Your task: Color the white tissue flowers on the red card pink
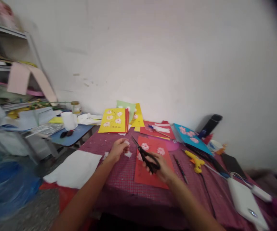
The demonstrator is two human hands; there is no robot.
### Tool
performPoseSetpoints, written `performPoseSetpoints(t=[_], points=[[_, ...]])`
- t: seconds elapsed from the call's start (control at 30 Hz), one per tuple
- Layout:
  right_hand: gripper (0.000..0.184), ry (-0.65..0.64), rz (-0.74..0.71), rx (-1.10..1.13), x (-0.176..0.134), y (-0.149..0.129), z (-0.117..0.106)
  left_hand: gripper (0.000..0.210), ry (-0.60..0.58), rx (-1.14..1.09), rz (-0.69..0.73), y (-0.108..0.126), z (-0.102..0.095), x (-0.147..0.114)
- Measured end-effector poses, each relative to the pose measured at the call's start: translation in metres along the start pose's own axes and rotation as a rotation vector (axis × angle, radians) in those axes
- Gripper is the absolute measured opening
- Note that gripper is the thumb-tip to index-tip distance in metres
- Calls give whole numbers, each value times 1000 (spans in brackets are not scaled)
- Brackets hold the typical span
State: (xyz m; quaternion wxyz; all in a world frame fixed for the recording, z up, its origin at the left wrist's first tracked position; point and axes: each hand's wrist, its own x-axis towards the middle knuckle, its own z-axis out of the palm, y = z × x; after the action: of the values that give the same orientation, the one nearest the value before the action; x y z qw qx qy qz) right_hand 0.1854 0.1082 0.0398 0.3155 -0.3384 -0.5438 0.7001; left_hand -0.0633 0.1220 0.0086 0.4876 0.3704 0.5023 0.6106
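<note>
My right hand [159, 165] is wrapped round the handles of black scissors [143, 153], whose blades point up and to the left. Under them lies a red sheet [152, 175] with pink and white flowers on it. Left of the scissors, my left hand [119, 149] pinches a small piece of white paper [127, 142] between thumb and fingers. Just below that hand another white scrap [128, 154] rests on the checked tablecloth [124, 179]. More scraps lie by the left wrist, partly hidden.
A large white sheet [77, 168] covers the table's left edge. Yellow flower cards [113, 120] stand at the back. To the right are a pen [180, 169], a yellow glue gun [195, 161] with its cord, a blue sheet [191, 138] and a white power bank [246, 200].
</note>
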Motion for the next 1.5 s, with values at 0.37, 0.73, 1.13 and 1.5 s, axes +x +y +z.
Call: performPoseSetpoints(t=[0.37,0.73,1.13,1.5], points=[[37,607,-9,-1389,-54,-31,-126,50,-31,17,-28,5,6,0],[41,623,368,-1597,-21,-37,-167,53,-11,126,-48,2,4,1],[37,519,381,-1691,-25,-49,-171,50,-6,118,-58,0,5,2],[35,683,298,-1688,-13,-32,-166,52,-31,133,-38,4,7,-2]])
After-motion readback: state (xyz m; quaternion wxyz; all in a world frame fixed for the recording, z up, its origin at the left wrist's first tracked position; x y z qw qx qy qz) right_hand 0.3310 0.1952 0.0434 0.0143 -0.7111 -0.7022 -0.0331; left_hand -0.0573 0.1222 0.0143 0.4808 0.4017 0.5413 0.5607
